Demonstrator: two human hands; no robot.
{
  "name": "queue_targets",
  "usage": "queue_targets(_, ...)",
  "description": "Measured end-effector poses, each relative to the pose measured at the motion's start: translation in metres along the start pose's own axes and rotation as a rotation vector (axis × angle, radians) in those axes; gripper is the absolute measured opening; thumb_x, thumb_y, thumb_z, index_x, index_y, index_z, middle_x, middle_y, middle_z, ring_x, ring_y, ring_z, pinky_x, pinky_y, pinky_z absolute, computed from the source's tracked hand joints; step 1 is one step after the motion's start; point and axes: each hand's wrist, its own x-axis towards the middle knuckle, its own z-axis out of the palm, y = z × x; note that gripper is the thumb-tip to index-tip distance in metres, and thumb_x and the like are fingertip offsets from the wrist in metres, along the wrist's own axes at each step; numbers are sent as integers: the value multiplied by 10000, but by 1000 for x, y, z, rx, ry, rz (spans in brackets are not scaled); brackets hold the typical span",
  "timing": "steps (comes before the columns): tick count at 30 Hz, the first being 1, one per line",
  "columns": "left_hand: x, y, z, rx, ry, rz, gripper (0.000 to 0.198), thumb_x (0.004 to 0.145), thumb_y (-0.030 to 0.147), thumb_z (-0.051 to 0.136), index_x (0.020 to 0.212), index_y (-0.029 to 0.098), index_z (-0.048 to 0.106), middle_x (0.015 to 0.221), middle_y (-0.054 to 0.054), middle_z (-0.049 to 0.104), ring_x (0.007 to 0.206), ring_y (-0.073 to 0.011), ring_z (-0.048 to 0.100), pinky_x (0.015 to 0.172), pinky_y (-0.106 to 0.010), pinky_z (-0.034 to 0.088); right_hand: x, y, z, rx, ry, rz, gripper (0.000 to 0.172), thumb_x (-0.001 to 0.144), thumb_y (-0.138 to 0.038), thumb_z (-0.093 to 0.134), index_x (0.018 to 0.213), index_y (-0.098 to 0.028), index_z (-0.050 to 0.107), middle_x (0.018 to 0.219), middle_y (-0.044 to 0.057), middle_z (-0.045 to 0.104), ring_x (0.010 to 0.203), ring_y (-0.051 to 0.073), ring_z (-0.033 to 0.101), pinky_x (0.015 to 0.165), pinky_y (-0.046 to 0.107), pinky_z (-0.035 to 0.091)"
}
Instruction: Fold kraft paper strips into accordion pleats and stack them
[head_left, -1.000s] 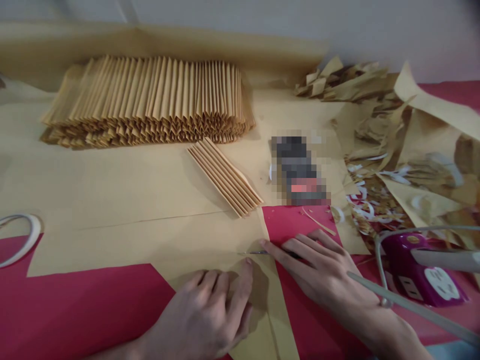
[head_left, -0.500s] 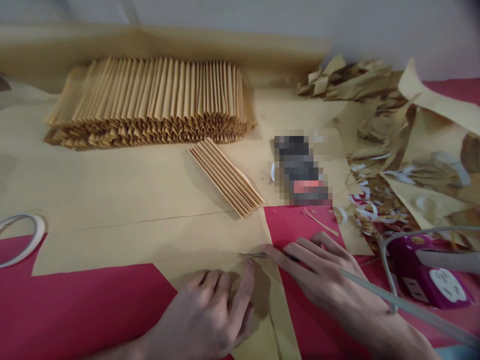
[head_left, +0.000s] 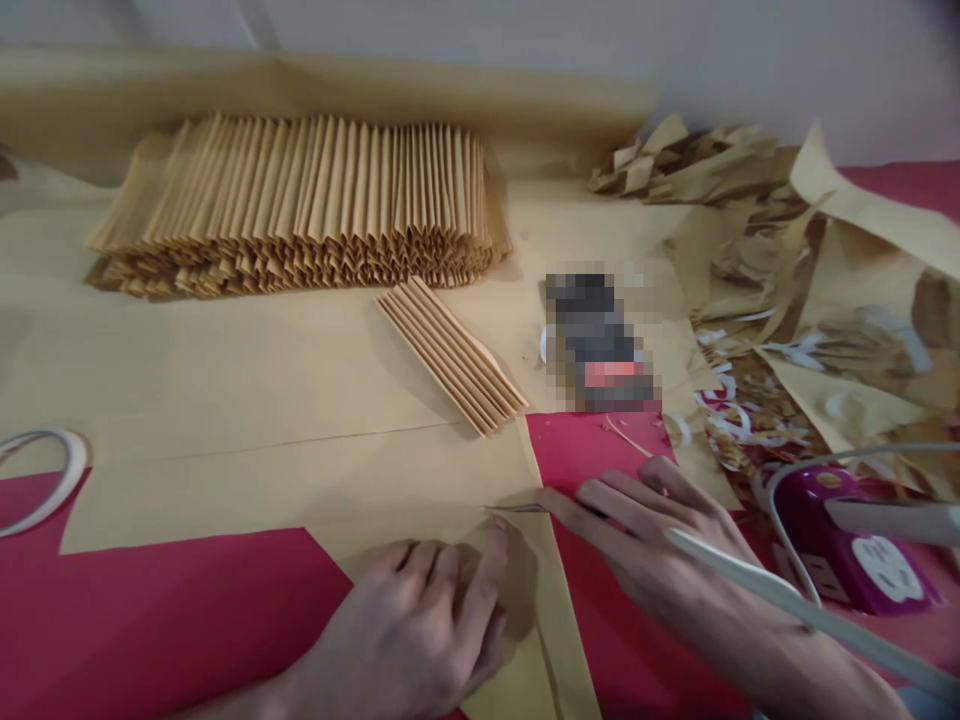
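Note:
My left hand (head_left: 420,620) rests on the tan paper (head_left: 300,480), its index finger stretched out and pressing beside a thin pointed metal blade (head_left: 517,508). From the right, my right hand (head_left: 645,530) holds that blade, which lies nearly flat at the paper's edge; its handle is hidden under the hand. A small pleated paper piece (head_left: 454,355) lies beyond both hands. Behind it stands a long block of pleated brown paper (head_left: 300,200).
A blurred dark device (head_left: 600,340) lies right of centre. Paper scraps (head_left: 750,260) heap at the right, near a purple power socket (head_left: 855,550). A white cable (head_left: 810,620) crosses my right wrist. A white tape ring (head_left: 71,470) lies far left.
My right hand has shifted slightly right with the blade, and the cable over it has moved. My left hand stays in place.

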Motion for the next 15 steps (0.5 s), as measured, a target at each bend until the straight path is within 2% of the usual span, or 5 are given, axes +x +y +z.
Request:
queue_targets(8,1,-2,0,5,-13,7,395,948,239,463,1252,25,595,720,-57,675,555,-191,631,478,-317,484,-13,12,10,-34,35,-16,545,892,-44,401,1347,-267,602,983,40,709,839,186,632,907,387,391)
queue_targets(15,0,-2,-2,17,-20,23,411,946,238,471,1278,23,584,709,-45,664,557,-181,623,490,-309,474,-16,19,5,-31,47,-16,546,897,-54,402,1340,-283,625,1024,48,740,902,191,663,935,376,417)
